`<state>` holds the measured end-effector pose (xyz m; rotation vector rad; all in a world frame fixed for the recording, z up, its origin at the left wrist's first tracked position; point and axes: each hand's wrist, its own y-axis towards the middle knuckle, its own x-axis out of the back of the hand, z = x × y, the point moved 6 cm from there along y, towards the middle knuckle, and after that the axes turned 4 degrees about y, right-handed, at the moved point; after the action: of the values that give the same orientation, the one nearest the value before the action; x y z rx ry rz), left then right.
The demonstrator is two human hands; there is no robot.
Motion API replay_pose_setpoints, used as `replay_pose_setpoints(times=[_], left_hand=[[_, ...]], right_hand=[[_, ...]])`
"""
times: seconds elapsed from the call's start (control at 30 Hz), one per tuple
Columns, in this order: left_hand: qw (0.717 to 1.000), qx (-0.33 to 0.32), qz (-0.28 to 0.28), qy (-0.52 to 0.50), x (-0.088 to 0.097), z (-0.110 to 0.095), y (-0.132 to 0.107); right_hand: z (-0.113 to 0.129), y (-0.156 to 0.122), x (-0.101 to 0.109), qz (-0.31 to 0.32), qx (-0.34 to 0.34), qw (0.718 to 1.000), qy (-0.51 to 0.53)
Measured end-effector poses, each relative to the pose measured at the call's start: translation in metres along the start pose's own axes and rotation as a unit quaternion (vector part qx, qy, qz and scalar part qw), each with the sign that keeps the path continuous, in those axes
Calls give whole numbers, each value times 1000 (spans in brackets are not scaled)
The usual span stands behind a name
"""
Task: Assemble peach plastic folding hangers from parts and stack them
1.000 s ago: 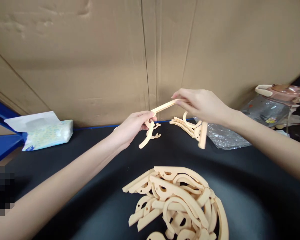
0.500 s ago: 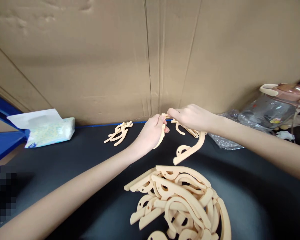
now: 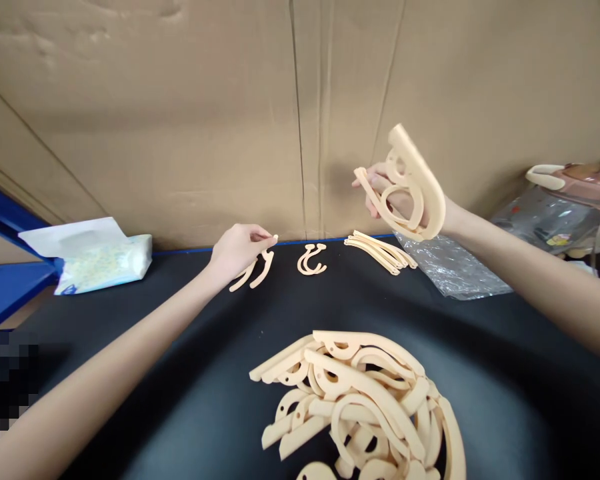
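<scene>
My right hand (image 3: pixel 375 190) is raised before the cardboard, its fingers wrapped round a beige folding-hanger part (image 3: pixel 433 200) with a broad curved arm and a ring-shaped loop. Lower on the left, my left hand (image 3: pixel 240 250) pinches a small beige curved strip whose pale tip shows at the fingers. Just beneath it lie slim curved strips (image 3: pixel 263 270), partly hidden by the hand. Between the hands, small beige hooks (image 3: pixel 311 260) rest on the black table. A bundle of long thin strips (image 3: pixel 380 253) lies below my right hand.
A large heap of beige hanger arms (image 3: pixel 370 393) fills the table's near middle. On the left stands a wipes pack (image 3: pixel 103 263) with a white sheet on it. Clear plastic film (image 3: pixel 445 267) and a bottle with a pink lid (image 3: pixel 555 213) are at right. Cardboard (image 3: pixel 205 133) rises behind.
My hands have moved apart from the middle. My left hand went left to the slim strips. My right hand rose with the hanger part, which earlier lay on the table. The hooks now show.
</scene>
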<state>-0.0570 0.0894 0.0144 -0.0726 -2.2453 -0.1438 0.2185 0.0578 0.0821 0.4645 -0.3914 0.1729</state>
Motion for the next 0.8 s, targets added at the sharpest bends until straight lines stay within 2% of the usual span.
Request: replay_pose_setpoints(times=[0.07, 0.13, 0.17, 0.23, 0.27, 0.3, 0.33, 0.37, 0.4, 0.43, 0.53, 0.6, 0.63, 0.67, 0.73, 0.8], left_hand=[[999, -1, -43, 11, 3, 5, 3], [997, -20, -78, 4, 4, -1, 1], [996, -34, -76, -17, 2, -7, -1], [992, -53, -6, -115, -9, -22, -6], [969, -47, 83, -229, -20, -31, -10], [927, -32, 175, -331, -31, -41, -16], [883, -19, 237, -405, -38, -50, -22], [844, -7, 280, -458, -44, -56, -28], [822, 3, 300, -484, -47, -60, -32], [816, 8, 302, -494, -48, -60, -35], [840, 21, 267, -472, -49, -52, -36], [869, 29, 243, -429, -47, -46, -35], [883, 31, 238, -403, -47, -44, -35], [896, 30, 233, -378, -46, -44, -35], [911, 20, 234, -339, -45, -49, -35], [915, 11, 240, -323, -46, -57, -35]], right_hand=[[11, 3, -5, -20, 11, 998, 62], [24, 6, -7, -58, 26, 992, 105], [29, 7, -7, -84, 24, 989, 122], [35, 9, -7, -127, 10, 980, 154], [37, 9, -9, -138, 5, 976, 170], [36, 8, -10, -144, 2, 972, 185], [34, 7, -12, -145, 0, 970, 195], [30, 5, -13, -146, -3, 969, 201], [24, 2, -14, -149, -8, 968, 202], [17, -2, -14, -152, -16, 968, 197], [0, -14, -11, -140, -21, 983, 117], [2, -21, -8, -128, 26, 991, -40], [8, -24, -9, -118, 66, 980, -146], [16, -26, -13, -102, 113, 956, -251], [30, -29, -30, -46, 201, 886, -415], [39, -31, -49, 27, 255, 829, -496]])
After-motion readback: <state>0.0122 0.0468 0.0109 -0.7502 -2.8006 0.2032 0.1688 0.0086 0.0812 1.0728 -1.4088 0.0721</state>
